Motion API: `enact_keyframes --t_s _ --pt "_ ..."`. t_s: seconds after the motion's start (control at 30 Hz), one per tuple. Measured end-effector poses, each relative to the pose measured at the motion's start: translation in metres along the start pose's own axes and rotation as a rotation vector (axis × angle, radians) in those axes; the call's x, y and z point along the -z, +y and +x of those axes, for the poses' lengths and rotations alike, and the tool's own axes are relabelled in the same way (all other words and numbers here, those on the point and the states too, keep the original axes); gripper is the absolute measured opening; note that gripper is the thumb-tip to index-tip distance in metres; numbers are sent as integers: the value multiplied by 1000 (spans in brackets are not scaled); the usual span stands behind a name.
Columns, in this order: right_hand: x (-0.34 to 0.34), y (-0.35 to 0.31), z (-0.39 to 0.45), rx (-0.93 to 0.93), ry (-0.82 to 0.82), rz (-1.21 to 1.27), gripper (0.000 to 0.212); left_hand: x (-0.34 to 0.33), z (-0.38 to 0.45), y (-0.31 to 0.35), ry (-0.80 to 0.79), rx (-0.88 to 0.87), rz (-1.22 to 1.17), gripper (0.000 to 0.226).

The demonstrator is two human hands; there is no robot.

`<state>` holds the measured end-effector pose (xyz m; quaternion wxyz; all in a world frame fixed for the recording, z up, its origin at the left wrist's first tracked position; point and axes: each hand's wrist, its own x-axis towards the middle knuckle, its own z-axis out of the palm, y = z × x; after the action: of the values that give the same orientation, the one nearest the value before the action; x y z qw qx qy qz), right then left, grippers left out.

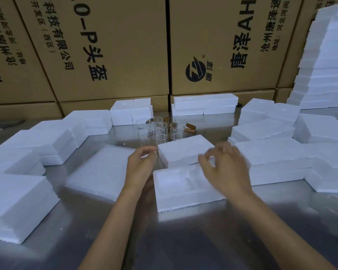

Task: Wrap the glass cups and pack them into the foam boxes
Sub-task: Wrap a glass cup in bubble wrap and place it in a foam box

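Two hands, left hand [141,159] and right hand [224,164], hover loosely curled, holding nothing, over the open foam box [176,193]. Next: fetch a far glass cup [177,130].

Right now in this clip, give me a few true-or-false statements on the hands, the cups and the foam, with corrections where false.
1. The open foam tray nearest the person already holds a glass cup. False: its hollows are bare.
2. The glass cups stand together on the metal table, beyond the closed foam box. True.
3. The left hand grips a cup. False: it holds nothing that shows, fingers loosely curled beside the closed foam box.
4. The right hand is above the open foam tray's far right corner. True, though motion blur hides whether it touches any foam.
5. Brown cylindrical pieces lie beside the cups. True.
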<state>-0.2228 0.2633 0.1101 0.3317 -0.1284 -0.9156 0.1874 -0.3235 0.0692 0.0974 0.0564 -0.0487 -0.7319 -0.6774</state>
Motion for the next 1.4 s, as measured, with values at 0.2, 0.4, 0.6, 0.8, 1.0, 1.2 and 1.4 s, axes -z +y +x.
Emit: enact_keyframes --t_s 0.2,0.4,0.6,0.8,1.0,1.2,1.4 --pt "-44 -1 121 -128 -293 52 25 4 -3 0 106 -38 -73 18" --pt "-100 3 179 -267 -546 31 20 7 5 -4 96 -1 -116 17" --pt "-114 3 181 -286 -441 -99 25 6 7 -4 89 10 -115 21" --pt "-81 -22 166 -302 -279 129 24 8 -1 7 87 35 -122 18" --pt "-10 -54 106 -326 -345 698 18 6 -18 25 -53 -108 70 84" --pt "18 -53 41 -290 -264 931 15 2 -30 35 -161 -327 117 71" --pt "5 -54 7 -207 71 966 38 -6 -34 35 -137 -331 82 65"
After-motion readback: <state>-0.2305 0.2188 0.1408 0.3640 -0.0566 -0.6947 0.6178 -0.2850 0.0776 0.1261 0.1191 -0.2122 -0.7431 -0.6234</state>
